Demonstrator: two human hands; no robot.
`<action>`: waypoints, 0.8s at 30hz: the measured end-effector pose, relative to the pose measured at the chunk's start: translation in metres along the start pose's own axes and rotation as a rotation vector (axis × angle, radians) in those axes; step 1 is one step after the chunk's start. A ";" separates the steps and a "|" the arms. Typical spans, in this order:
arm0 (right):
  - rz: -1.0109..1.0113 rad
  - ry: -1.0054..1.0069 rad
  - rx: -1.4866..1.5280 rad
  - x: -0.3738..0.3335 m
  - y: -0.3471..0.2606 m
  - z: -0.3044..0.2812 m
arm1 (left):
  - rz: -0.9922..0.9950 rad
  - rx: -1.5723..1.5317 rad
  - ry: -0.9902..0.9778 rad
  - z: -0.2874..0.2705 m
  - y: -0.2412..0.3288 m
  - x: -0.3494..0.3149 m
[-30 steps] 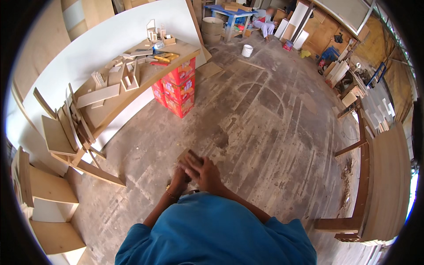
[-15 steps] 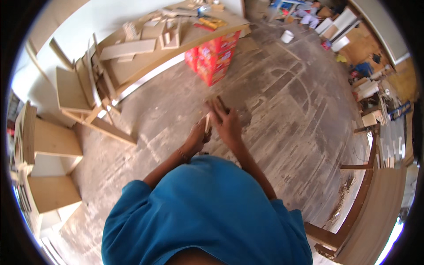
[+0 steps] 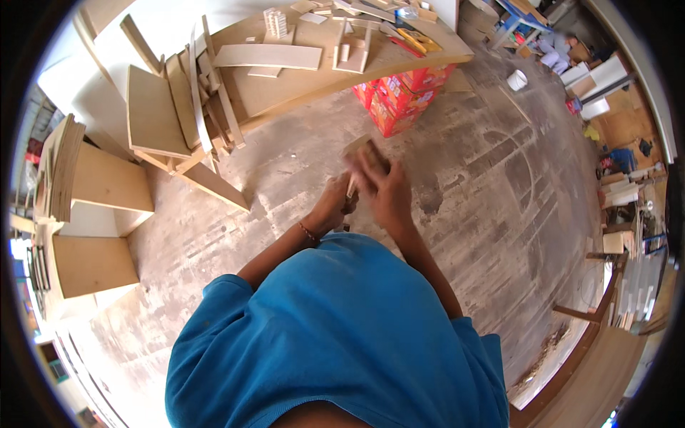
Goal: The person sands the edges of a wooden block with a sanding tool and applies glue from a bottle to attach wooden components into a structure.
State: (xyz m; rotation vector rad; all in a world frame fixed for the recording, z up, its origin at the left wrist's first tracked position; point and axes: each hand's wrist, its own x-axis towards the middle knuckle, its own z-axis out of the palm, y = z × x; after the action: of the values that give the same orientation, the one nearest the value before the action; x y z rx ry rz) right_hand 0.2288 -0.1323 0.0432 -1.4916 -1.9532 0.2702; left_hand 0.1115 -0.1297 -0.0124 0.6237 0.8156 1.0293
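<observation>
My left hand [image 3: 331,204] is closed round a small pale wooden piece [image 3: 351,187], held in front of my blue shirt; most of the piece is hidden by the fingers. Just right of it and slightly farther off, my right hand [image 3: 391,191] grips a flat brown block [image 3: 357,146]. The fingers and block are smeared by motion, so the block's exact kind is unclear. The right fingers lie over or right beside the wooden piece; whether the block touches it I cannot tell.
A workbench [image 3: 300,89] ahead bears boards, wooden assemblies and a yellow tool [image 3: 419,40]. Red patterned boxes [image 3: 399,100] stand under its right end. Wooden cabinets [image 3: 96,264] are at the left, a wooden frame [image 3: 603,299] at the right, and a white bucket [image 3: 518,80] farther off.
The view has shifted, so bench and boxes sit farther right and higher. My right hand has turned with the block, whose broad face shows more. The left hand keeps its hold.
</observation>
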 end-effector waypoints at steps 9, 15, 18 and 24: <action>0.082 0.002 0.068 0.042 0.002 0.032 | -0.115 -0.030 0.060 -0.023 0.038 0.002; -0.165 -0.017 0.007 0.020 -0.034 0.035 | 1.019 0.786 -0.050 -0.052 0.028 0.038; -0.038 0.061 -0.038 0.041 -0.014 0.048 | -0.048 -0.002 -0.073 -0.056 0.040 0.027; -0.052 0.013 0.051 0.041 -0.021 0.053 | 0.010 0.016 -0.103 -0.078 0.023 0.042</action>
State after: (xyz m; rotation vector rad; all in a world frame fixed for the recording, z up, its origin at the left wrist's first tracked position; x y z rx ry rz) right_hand 0.1751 -0.0898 0.0291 -1.4047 -1.9573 0.2848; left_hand 0.0478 -0.0765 -0.0506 0.6896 0.7315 0.9927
